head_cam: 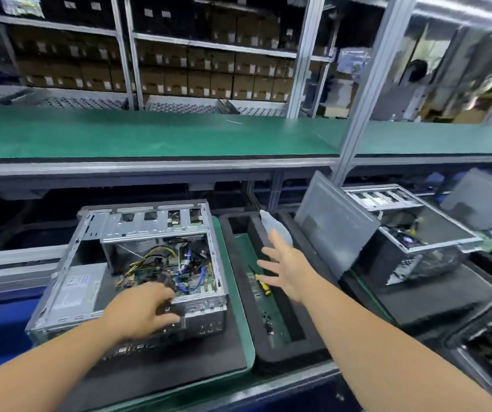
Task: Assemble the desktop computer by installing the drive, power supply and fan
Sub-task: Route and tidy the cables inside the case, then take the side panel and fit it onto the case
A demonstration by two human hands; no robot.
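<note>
Yellow-handled tool, perhaps a screwdriver (262, 283), in black foam tray (240, 278); boxes (209, 78) shelved behind

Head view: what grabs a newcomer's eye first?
The open computer case at lower left, with yellow and blue cables spilling over its board and the left hand at its near edge. To its right, the right hand hovers spread over a black foam tray where a yellow-handled screwdriver lies. A second open case sits far right.
</note>
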